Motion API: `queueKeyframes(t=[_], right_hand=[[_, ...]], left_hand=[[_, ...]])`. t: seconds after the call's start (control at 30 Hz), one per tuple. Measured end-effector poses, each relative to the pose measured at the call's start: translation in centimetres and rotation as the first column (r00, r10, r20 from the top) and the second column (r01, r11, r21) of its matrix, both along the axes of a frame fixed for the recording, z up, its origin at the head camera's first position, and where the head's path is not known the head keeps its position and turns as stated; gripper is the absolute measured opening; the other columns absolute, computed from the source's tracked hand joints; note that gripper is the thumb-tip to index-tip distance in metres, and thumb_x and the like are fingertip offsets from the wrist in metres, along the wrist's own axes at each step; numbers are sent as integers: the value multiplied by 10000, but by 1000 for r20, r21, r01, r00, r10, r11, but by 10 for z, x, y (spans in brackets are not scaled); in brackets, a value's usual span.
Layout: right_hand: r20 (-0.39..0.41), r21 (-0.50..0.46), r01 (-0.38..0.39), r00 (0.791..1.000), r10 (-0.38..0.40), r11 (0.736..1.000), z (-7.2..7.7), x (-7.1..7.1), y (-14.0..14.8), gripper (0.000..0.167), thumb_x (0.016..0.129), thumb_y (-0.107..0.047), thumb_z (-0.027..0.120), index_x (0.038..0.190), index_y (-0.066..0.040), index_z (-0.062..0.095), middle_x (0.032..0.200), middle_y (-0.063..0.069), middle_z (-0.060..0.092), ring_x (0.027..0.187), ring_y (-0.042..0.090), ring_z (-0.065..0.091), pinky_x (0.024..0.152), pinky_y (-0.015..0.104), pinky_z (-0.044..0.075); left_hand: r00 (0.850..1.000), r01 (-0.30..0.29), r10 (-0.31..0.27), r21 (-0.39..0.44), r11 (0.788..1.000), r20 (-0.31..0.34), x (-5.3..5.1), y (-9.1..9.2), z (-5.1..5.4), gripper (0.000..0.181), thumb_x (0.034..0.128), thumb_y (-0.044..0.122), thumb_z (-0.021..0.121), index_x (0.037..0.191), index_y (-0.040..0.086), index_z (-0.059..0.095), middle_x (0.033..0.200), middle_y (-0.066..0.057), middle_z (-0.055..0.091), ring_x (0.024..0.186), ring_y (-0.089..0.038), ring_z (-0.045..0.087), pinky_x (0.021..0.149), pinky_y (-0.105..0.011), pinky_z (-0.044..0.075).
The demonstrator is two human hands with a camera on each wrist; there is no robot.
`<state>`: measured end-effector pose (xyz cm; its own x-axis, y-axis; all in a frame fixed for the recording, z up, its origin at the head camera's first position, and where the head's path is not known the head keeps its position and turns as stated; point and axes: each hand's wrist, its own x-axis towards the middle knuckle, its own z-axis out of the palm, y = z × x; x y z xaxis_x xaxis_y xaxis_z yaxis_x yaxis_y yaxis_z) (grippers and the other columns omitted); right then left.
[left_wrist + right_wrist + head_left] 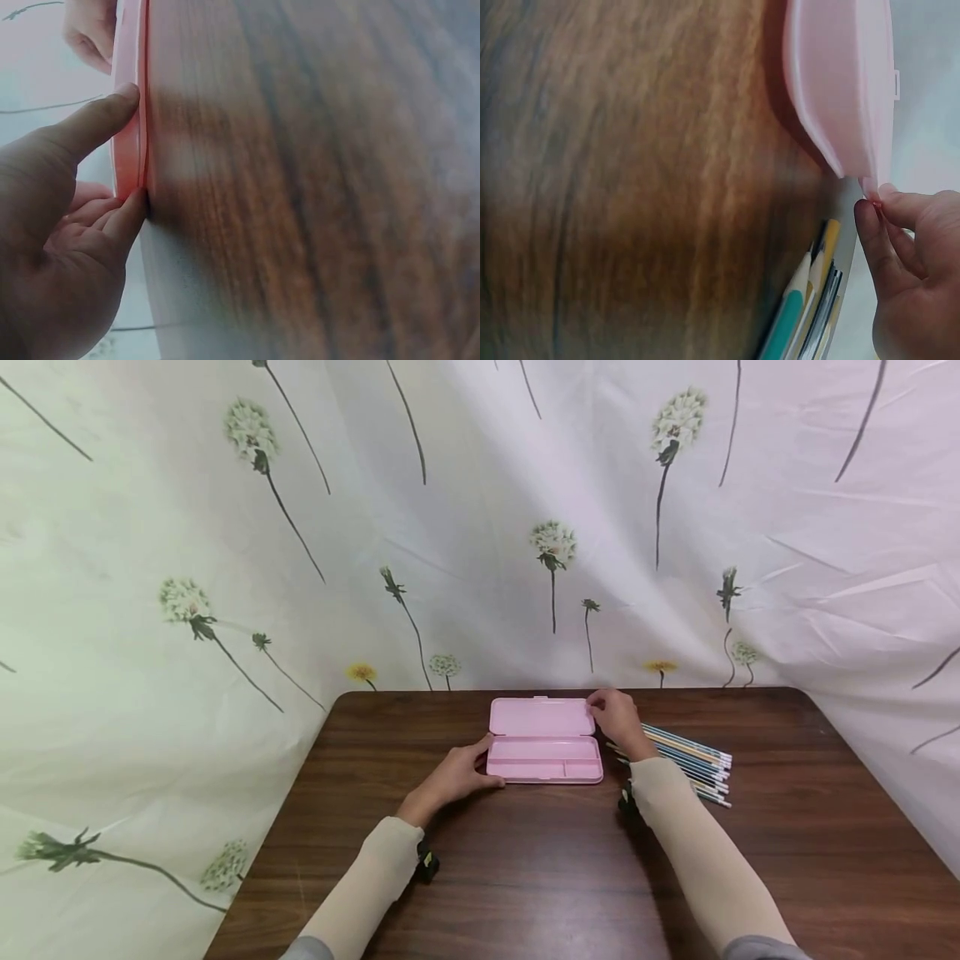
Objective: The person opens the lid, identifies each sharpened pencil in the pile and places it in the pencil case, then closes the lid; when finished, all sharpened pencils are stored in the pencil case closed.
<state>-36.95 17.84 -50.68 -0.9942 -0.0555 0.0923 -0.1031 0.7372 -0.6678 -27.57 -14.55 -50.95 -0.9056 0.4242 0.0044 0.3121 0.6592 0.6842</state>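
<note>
A pink pencil case (536, 750) lies unfolded on the table, its lid (540, 717) tipped back toward the wall. Its base has divided compartments with nothing in them. At the left end of the base, my left hand (453, 775) grips the case, thumb at the front edge and fingers round the end, as the left wrist view shows on the case side (129, 157). My right hand (618, 718) pinches the right edge of the lid between thumb and fingertips; the right wrist view shows this pinch close up. Several pencils (690, 756) lie beside my right wrist, partly hidden by it.
The brown wooden table (525, 877) reaches back to a white curtain (480, 527) printed with dandelions. In the right wrist view, pencil tips (799, 277) point toward the case from just below it.
</note>
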Motion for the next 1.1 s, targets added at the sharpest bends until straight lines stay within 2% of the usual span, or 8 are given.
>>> queueKeyframes(t=[0.17,0.3,0.43,0.57,0.67,0.93,1.1], right_hand=[[-30,-10,-24,999,24,1000,3,-1,6,178,1051,-66,658,1174,13,759,1218,244,732,973,315,648,808,412,578],[-105,-7,-78,992,77,997,11,0,17,160,1032,-64,681,1138,18,769,1118,228,757,856,271,660,706,326,526],[-157,13,-140,978,141,990,27,3,34,180,1025,-66,685,1152,35,762,1091,221,770,881,297,683,748,379,537],[-160,53,-171,971,178,984,44,8,56,189,1033,-81,677,1174,19,754,1142,216,768,1045,368,696,908,527,544],[-155,87,-179,969,191,980,53,14,73,169,1040,-86,672,1155,0,760,1157,212,765,1103,390,686,972,586,525],[-76,131,-186,977,197,974,67,39,118,183,1080,-117,623,1157,-42,770,1137,175,777,1058,352,715,871,515,562],[-61,176,-162,983,175,971,69,54,148,198,1077,-129,627,1164,-32,777,1151,205,778,1025,362,727,828,514,584]], left_hand=[[1000,2,-2,7,1000,-3,0,0,3,923,927,243,861,1663,44,342,1675,-192,411,1497,-291,512,1194,-450,470],[1000,16,-16,12,1000,0,0,1,5,909,927,224,861,1659,40,353,1667,-198,429,1498,-310,511,1196,-467,466],[1000,19,-19,15,1000,1,0,0,5,897,927,219,861,1652,32,366,1667,-201,430,1502,-312,506,1201,-467,461],[1000,7,-7,-5,1000,-13,2,-2,5,896,922,238,866,1642,19,379,1669,-202,422,1509,-304,497,1211,-459,453],[1000,7,-7,-16,1000,-8,5,-4,5,898,923,247,865,1643,23,378,1677,-200,409,1522,-304,477,1219,-460,443],[1000,16,-16,-11,1000,-6,11,-6,3,884,940,256,849,1642,11,371,1677,-216,401,1538,-314,455,1223,-467,435],[1000,16,-16,-2,1000,-2,12,-6,3,877,954,263,833,1647,11,358,1686,-210,388,1540,-311,452,1215,-475,444]])
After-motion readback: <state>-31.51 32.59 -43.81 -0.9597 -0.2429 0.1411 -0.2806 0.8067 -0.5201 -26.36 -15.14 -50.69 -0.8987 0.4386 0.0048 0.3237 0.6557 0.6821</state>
